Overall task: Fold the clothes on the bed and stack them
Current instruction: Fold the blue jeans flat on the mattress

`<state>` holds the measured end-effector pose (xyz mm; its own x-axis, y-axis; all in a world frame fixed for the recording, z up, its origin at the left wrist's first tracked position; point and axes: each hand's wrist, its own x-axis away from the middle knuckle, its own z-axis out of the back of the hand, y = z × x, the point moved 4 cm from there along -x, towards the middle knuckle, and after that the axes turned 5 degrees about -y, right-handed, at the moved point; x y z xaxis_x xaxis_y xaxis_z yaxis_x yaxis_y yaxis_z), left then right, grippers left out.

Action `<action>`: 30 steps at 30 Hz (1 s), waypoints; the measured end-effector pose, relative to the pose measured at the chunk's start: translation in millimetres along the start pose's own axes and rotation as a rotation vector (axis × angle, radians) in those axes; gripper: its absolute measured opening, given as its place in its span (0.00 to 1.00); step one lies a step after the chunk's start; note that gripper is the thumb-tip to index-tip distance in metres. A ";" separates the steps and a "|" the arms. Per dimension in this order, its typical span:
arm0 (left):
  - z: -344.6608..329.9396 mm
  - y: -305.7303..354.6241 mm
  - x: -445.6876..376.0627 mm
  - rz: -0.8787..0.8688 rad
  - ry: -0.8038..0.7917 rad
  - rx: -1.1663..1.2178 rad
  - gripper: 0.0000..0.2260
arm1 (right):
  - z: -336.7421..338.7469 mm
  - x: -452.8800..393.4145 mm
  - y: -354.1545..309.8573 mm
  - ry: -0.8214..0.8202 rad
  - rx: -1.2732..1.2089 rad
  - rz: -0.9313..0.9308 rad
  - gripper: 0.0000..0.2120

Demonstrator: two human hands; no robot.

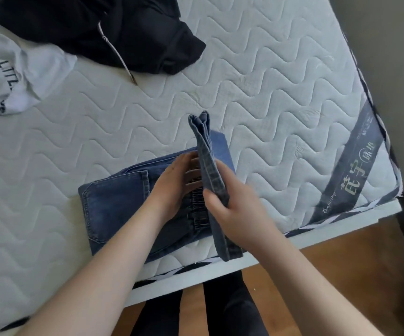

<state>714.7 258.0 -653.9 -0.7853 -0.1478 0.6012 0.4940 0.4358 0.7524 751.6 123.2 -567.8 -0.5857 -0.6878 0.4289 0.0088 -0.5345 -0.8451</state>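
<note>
Both hands work the jeans (113, 202) at the bed's near edge. Right hand (235, 209) grips the raised leg fold, long axis near-to-far; left hand (172, 185) presses flat just beside it.

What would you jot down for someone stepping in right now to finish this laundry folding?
Left hand: fingers straight, pressing on the jeans at the waistband.
Right hand: grips the raised leg end of the jeans, partway through folding it over.
Jeans lie at the near edge of the mattress, partly folded.
Black garment and white shirt lie crumpled at the far left, untouched.
Left: finish the jeans, fold the other two, stack all three.
</note>
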 end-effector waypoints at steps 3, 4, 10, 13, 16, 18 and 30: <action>20.2 15.2 32.2 -0.029 0.000 0.199 0.21 | -32.1 -1.5 -19.8 -0.057 -0.029 0.039 0.23; 28.1 16.3 41.6 -0.033 -0.002 0.246 0.23 | -42.8 -3.3 -24.8 -0.076 -0.030 0.048 0.24; 79.4 4.3 85.4 0.005 -0.013 0.455 0.32 | -105.1 -13.9 -44.0 -0.193 -0.025 0.065 0.26; 103.2 -6.2 101.8 0.015 0.008 0.574 0.34 | -134.0 -16.2 -49.3 -0.268 -0.002 0.069 0.29; 121.1 -17.3 114.5 0.007 0.015 0.647 0.35 | -160.4 -19.4 -50.4 -0.338 0.079 0.071 0.32; 132.2 -24.1 119.7 0.000 0.016 0.664 0.36 | -176.8 -22.3 -48.5 -0.370 0.140 0.076 0.33; 188.7 -62.4 103.0 0.231 0.216 0.223 0.35 | -241.4 -46.3 -7.3 -0.470 0.451 0.065 0.32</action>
<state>532.6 383.2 -689.8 -0.5544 -0.1967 0.8086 0.5366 0.6583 0.5280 583.0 277.5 -658.5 -0.1563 -0.8123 0.5620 0.4315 -0.5680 -0.7009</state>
